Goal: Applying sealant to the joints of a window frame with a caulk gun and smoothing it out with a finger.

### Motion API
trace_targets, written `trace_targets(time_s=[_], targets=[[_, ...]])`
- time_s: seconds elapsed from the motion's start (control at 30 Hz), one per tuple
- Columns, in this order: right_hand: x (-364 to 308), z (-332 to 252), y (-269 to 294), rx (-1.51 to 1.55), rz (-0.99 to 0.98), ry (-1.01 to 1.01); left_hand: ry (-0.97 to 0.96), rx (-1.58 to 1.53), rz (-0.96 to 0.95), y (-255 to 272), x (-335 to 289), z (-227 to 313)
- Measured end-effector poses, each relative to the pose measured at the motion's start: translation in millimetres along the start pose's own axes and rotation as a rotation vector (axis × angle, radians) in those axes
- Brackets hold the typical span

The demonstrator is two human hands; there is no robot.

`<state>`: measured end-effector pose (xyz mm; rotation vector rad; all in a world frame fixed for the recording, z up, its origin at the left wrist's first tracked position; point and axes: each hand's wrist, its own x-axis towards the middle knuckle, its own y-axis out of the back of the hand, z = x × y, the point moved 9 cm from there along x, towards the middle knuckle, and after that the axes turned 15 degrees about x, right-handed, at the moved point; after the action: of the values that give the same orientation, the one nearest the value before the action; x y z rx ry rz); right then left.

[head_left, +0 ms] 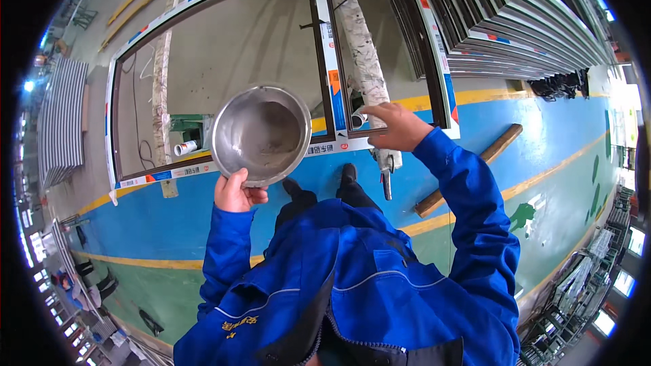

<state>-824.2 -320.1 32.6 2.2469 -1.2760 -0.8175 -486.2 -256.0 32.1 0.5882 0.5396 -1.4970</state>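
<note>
My left hand [237, 192] grips the near rim of a round metal bowl [237, 135], thumb on top of the rim. The bowl is tilted towards me, and small dark bits lie at its bottom. Under the bowl's far side is a large window frame [224, 163], dark brown with printed protective film along its edges. My right hand [399, 127] is over the near rail of the frame's narrow right section. Its fingers are bent inward at the rail; what they hold, if anything, is too small to make out. Just left of these fingertips shows a white tube end [358, 119].
Two wrapped support bars [366, 61] run beneath the frame. Stacked metal profiles [522, 34] rise at the far right, with another stack [64, 122] at the left. A wooden beam [468, 169] lies on the blue floor to my right. My feet stand just below the frame.
</note>
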Motion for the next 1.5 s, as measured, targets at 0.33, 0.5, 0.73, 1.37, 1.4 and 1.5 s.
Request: trace_targets(time_s=[0.33,0.5,0.73,1.37,1.4,1.5], targets=[[-1.4,39.4,-44.3,0.088,-0.088,0.087,0.073,-0.014,0.104,-19.1,-12.0,-11.2],[7.0,46.9,-46.5,-0.045,-0.080,0.121,0.078,0.025,0.128,-28.0,-6.7,-11.6],[17.7,36.4,-43.3,-0.206,-0.070,0.198,0.074,0.018,0.156,-36.3,-0.9,-4.2],[29.6,41.2,-55.0,-0.325,-0.245,0.236,0.087,-0.036,0.252,-22.1,-1.4,-12.7],[28.5,43.3,-54.8,-0.328,-0.247,0.234,0.102,-0.026,0.257,-22.1,-2.0,-13.5],[27.4,50.1,-52.2,-0.288,-0.227,0.198,0.102,-0.040,0.242,-26.6,-2.7,-12.2]])
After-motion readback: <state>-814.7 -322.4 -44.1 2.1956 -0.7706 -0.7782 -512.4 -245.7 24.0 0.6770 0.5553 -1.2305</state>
